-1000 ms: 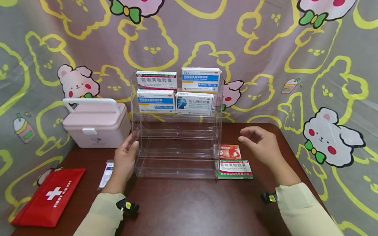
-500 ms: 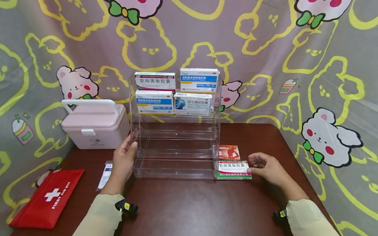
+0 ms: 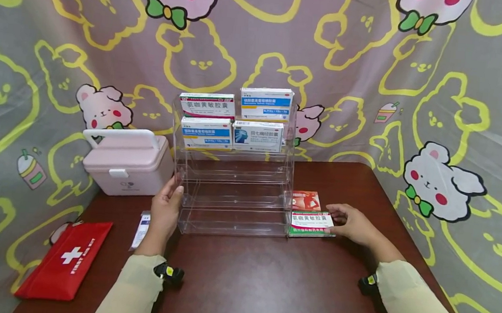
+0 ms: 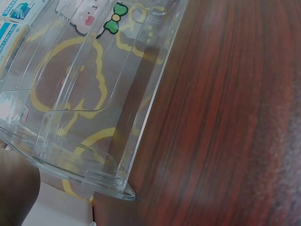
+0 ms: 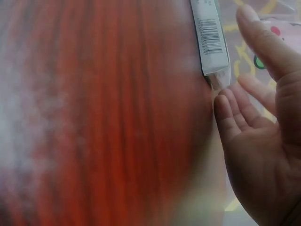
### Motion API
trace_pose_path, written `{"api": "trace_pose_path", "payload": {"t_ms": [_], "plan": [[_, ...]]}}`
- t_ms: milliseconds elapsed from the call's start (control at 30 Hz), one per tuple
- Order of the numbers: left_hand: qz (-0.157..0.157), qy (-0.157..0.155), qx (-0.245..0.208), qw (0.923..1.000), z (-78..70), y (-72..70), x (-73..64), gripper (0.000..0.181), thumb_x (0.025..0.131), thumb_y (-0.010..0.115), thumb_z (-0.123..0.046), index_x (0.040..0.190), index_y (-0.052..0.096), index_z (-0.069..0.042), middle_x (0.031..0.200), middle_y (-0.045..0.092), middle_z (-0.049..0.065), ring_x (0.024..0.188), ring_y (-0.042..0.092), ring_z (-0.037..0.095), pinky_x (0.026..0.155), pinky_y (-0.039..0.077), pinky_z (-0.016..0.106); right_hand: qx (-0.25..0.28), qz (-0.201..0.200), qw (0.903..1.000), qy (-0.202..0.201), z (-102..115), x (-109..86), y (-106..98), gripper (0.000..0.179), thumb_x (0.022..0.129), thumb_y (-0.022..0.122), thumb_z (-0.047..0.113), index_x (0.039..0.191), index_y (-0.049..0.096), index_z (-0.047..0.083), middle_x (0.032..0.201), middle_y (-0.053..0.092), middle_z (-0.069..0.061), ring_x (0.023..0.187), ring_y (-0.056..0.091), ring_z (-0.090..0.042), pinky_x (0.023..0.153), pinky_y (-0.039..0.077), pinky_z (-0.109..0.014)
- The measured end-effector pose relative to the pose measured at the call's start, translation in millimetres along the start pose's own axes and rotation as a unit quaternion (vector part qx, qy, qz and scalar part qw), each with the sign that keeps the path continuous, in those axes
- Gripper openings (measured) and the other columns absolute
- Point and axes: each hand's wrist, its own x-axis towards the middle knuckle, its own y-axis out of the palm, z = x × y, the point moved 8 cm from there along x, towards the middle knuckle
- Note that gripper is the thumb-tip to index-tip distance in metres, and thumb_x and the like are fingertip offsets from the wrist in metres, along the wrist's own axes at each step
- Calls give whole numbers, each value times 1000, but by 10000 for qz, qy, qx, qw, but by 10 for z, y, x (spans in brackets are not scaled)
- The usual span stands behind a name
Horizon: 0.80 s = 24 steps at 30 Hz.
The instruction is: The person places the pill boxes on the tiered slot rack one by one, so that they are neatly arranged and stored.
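Four medicine boxes (image 3: 207, 133) are stood with labels outward in the top two tiers of a clear rack (image 3: 233, 228), above and between both hands; placed so, presumably, that the names can be read. Left side of the rack is met by the left hand (image 3: 165, 218), likely for steadying; whether the side is pinched or merely pressed by those fingers cannot be told. A green-and-white box (image 3: 307, 223) is laid flat on the worktop (image 3: 241, 283), immediately left of the right hand (image 3: 353, 227); a red box (image 3: 306, 200) is noted just behind it, left of the fingertips and slightly beyond. Right fingers (image 5: 223, 106) are held partly open at the green-and-white box's right end, thumb well apart; contact uncertain, no grip seen.
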Motion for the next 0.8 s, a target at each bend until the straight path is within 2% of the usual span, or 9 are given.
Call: {"api": "trace_pose_path", "payload": {"t_ms": [167,433,533,700,800], "plan": [[42,12,-60,10000,-6,13,4,52,114,57,-11,165,47,-9,171,47,8,158,41,22,120,41,14,-124,49,9999,-24,-10,3,11,82,83,98,27,149,60,-5,136,62,-24,123,68,-41,105,60,-53],[3,-2,-73,10000,-10,16,-6,52,114,56,-9,165,48,-9,170,48,9,156,43,22,116,42,12,-243,56,9995,-178,-4,-38,11,74,79,101,25,139,68,-3,135,62,-24,122,69,-41,105,61,-52],[23,18,-99,9999,-12,27,-8,52,114,56,-9,165,48,-9,170,48,10,156,44,21,115,43,11,-221,95,9997,-90,-7,-71,2,72,77,102,24,134,67,-2,133,65,-23,121,69,-41,106,60,-55],[-18,90,-157,9998,-17,25,-6,51,113,57,-6,164,49,-7,169,49,12,152,48,18,111,45,10,-351,310,9987,215,-18,-105,8,88,79,100,34,149,58,2,139,67,-21,127,67,-39,110,57,-59],[-47,99,-155,9998,-19,19,-6,51,112,57,-6,163,50,-7,168,50,13,151,49,15,110,45,9,-461,358,9980,238,-2,-114,4,94,80,99,37,155,55,0,142,65,-23,127,66,-41,109,57,-59]]}}
